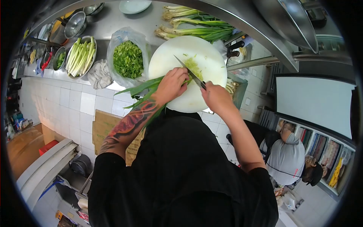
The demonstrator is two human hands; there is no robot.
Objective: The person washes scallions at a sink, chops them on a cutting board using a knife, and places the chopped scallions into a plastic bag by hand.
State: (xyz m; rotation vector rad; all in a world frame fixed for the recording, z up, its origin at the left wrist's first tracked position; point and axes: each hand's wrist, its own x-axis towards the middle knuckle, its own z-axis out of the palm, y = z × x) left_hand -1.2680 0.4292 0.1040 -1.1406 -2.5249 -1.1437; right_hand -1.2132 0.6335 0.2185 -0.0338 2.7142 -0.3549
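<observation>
A stainless steel counter (107, 23) is running across a tiled kitchen, and a round white cutting board (162, 56) is reaching out past its near edge. Near the middle of the board, the left hand (172, 85) is curling its fingers over a bunch of scallions (141, 89), holding it down; the long green leaves are trailing off the board's left edge. The right hand (217, 97) is gripping a kitchen knife (190, 72) by its handle, the blade slanting just beside the left fingertips — finely sliced scallion (193, 66) is lying beyond it. Left of the board, a clear plastic bag (129, 34) is holding chopped greens, and a crumpled cloth (100, 73) is lying at the counter's near edge. Further left, a metal bowl (96, 49) is carrying trimmed stalks. Whole scallions (196, 23) are lying beyond the board's far edge, while a plate (135, 6) is sitting farther back. Off to the right, a person in a grey shirt (285, 160) is bending forward.
</observation>
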